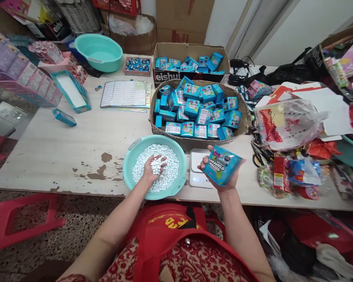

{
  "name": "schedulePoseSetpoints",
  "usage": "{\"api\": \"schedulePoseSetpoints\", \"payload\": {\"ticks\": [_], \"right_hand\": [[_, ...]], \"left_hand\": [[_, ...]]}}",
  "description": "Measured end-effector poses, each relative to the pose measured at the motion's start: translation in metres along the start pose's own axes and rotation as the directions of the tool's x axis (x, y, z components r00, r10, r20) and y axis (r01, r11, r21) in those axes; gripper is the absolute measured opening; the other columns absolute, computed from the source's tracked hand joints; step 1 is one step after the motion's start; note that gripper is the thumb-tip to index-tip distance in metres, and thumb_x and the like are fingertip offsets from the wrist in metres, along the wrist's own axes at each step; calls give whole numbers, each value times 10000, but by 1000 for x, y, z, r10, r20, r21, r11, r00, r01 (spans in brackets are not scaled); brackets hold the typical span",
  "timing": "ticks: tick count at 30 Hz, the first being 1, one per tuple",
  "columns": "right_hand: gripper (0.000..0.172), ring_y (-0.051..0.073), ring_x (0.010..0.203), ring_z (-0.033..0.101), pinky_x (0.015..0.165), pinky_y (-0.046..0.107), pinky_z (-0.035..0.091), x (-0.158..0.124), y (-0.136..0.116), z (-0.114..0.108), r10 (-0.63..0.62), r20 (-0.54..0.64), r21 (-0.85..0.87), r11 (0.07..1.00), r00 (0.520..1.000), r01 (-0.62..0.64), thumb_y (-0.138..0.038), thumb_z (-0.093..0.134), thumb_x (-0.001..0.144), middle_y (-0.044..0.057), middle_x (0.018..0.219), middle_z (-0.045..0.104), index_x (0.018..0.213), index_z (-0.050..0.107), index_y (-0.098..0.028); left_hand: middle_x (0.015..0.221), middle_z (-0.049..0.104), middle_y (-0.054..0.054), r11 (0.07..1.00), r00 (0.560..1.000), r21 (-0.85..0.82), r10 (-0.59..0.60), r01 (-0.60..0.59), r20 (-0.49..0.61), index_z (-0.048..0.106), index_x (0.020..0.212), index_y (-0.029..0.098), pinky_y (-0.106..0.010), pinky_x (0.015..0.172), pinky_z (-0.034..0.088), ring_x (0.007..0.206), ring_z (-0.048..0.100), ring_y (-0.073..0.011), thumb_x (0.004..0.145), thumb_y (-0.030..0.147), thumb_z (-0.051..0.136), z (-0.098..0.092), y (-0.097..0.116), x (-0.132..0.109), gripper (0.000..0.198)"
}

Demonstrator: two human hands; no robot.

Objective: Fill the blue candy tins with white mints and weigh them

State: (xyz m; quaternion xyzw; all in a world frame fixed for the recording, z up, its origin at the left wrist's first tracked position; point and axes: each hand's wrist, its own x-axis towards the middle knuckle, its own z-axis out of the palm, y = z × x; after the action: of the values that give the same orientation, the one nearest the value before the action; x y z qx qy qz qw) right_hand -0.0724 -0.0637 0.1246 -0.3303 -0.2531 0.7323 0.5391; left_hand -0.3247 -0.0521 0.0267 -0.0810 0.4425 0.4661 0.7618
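Observation:
My left hand [153, 170] is cupped palm up with a small heap of white candies [157, 166] in it. It is over a turquoise basin [129, 169] filled with many more loose white candies [167, 156]. In my right hand [228, 183] is a blue candy box [222, 164] printed "Caramelo Macizo", gripped with the thumb at its left side and tilted. A white kitchen scale [198, 180] lies on the table just left of that box, partly hidden by my right hand.
Behind the basin, a cardboard box [243, 124] holds many blue candy boxes [192, 106], with another carton [191, 47] beyond it. Label sheets [122, 94], an opened blue box [71, 92] and a turquoise tub [99, 53] occupy the left. Bags and packets [294, 125] clutter the right.

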Motion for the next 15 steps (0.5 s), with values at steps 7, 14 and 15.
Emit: {"api": "schedulePoseSetpoints", "payload": {"ticks": [7, 14, 15], "right_hand": [[439, 191, 735, 619, 760, 375, 505, 5, 66, 0, 182, -137, -301, 929, 974, -216, -451, 807, 549, 4, 831, 674, 875, 616, -229], [353, 233, 822, 587, 770, 371, 465, 11, 96, 22, -143, -20, -871, 489, 990, 53, -402, 767, 623, 31, 850, 635, 879, 614, -213], [326, 245, 857, 583, 790, 382, 461, 12, 100, 25, -181, 20, -903, 419, 983, 96, -394, 756, 644, 44, 879, 633, 886, 625, -218]], "left_hand": [[498, 459, 20, 999, 996, 40, -24, 28, -91, 452, 651, 178, -158, 297, 265, 334, 392, -72, 796, 303, 514, 13, 12, -11, 201], [528, 487, 30, 905, 913, 130, 390, -404, 123, 446, 616, 181, -198, 418, 383, 436, 499, -90, 712, 383, 601, 58, 21, -53, 273], [554, 516, 25, 875, 887, 151, 448, -461, 111, 458, 622, 177, -212, 460, 423, 477, 539, -102, 696, 383, 616, 62, 19, -54, 270]]}}
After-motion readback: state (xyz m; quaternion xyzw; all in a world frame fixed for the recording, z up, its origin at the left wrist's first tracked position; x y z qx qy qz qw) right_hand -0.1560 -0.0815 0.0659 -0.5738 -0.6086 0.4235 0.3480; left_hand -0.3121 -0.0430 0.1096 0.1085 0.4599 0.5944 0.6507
